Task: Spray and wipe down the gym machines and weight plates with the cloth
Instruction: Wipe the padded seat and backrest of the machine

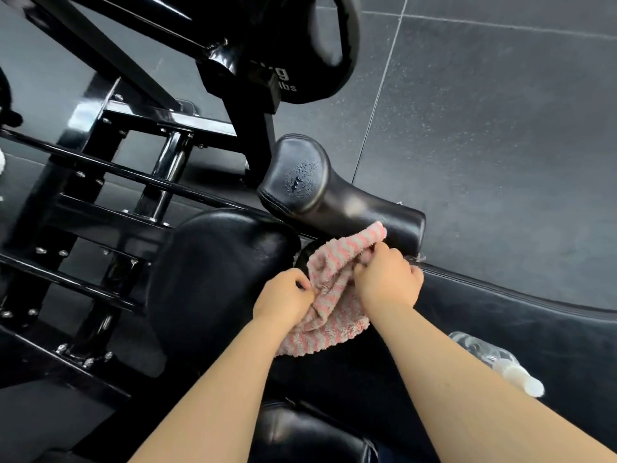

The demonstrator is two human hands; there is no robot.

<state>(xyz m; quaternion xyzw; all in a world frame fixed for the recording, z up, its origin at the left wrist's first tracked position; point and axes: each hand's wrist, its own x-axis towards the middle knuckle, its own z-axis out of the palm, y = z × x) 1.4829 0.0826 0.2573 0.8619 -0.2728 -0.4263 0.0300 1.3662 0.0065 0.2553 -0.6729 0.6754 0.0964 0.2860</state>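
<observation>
Over the black pads of a gym machine, both hands grasp a pink-and-white striped cloth. The left hand has its grip clenched on the cloth's left edge, fingers curled in and pinching the fabric. The right hand has its grip bunched round the cloth's upper part, knuckles up, close to the rear end of the upper pad. A corner of the cloth touches that pad's lower edge; the remainder hangs down between the forearms over the dark upholstery.

Droplets of spray sit on the rounded front of the upper pad. A larger rounded pad lies just left of the left hand. Beyond them stands the machine's black steel frame with bolted crossbars, and above it a black weight plate on its peg, with part of its "kg" and "lbs" lettering showing. A clear spray bottle with a white nozzle lies on the long black bench at lower right, just beside the right forearm. Dark speckled floor tiles fill the upper right.
</observation>
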